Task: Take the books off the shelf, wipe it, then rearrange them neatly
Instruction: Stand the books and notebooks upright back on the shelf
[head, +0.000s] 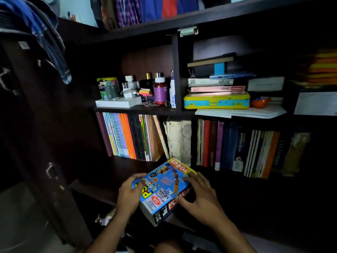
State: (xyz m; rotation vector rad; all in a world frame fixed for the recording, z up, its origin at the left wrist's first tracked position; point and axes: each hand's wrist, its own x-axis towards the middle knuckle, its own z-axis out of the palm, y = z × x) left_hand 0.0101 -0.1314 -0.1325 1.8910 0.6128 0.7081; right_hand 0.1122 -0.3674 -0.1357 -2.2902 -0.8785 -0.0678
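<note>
Blue book [164, 189] lies flat between my hands, at the shelf [113, 168] lip. Left hand [130, 193] curls on its near edge; right hand [199, 195] spreads fingers, thumb pinching the spine. Thick, glossy, probably heavy: grip both long edges.

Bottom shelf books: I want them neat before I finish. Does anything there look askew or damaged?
Yes. Between the two upright rows, a thin book leans diagonally, and the pale book beside it looks stained and worn. The blue Focus book lies flat, held by both hands.
</note>
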